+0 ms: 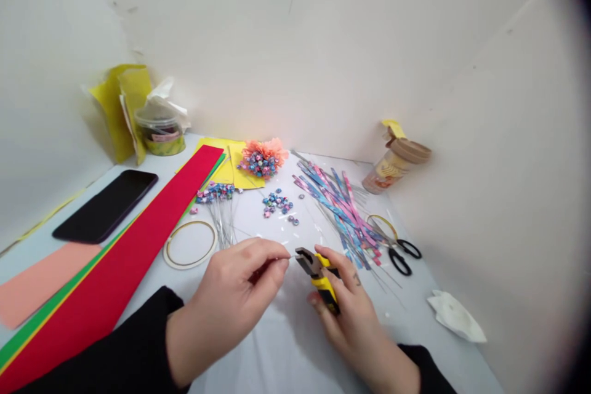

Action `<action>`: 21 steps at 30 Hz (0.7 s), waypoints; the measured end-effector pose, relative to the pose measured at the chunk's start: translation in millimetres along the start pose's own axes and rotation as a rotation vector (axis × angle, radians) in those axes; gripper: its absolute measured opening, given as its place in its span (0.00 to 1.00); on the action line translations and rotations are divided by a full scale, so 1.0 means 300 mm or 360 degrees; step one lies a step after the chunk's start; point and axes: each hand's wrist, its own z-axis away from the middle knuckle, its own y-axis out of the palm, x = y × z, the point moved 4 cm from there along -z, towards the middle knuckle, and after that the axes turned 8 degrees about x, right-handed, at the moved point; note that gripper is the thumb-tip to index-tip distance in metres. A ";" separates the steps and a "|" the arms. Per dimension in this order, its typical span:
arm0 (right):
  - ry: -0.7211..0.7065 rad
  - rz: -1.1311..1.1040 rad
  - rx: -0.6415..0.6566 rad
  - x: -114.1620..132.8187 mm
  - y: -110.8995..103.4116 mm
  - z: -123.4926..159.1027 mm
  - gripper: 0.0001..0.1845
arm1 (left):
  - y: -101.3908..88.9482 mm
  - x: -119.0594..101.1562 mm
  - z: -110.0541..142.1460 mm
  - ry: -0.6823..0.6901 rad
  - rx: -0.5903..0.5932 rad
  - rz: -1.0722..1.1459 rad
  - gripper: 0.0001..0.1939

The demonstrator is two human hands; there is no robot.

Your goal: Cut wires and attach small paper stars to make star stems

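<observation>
My left hand [247,295] is closed in a pinch on a thin wire [292,257], whose tip sticks out toward the right. Yellow-and-black pliers [318,277] are gripped in my right hand [353,314]; their jaws are parted close to the wire's end. I cannot tell whether jaws and wire touch. Beyond my hands lie several loose paper stars [277,203] in blue and pink. To their left, a bunch of stars on wire stems [216,192] rests on the table. Patterned paper strips [339,206] are heaped to the right among more wires.
Red paper [161,221] and a black phone [108,206] lie at left, near a tape roll [190,245]. An orange paper flower with stars [263,159] sits at the back. Scissors [401,257], a cup [392,165] and a crumpled tissue [456,315] are at right; a plastic tub [160,132] stands back left.
</observation>
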 end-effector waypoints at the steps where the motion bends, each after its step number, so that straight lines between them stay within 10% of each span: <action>1: -0.0013 0.0003 0.0003 0.001 0.002 0.001 0.16 | 0.000 -0.001 0.000 0.0000 0.0004 0.0003 0.07; 21: 0.0018 -0.0202 -0.0017 -0.007 0.005 0.007 0.11 | -0.003 0.005 -0.002 -0.0068 0.0048 0.0214 0.08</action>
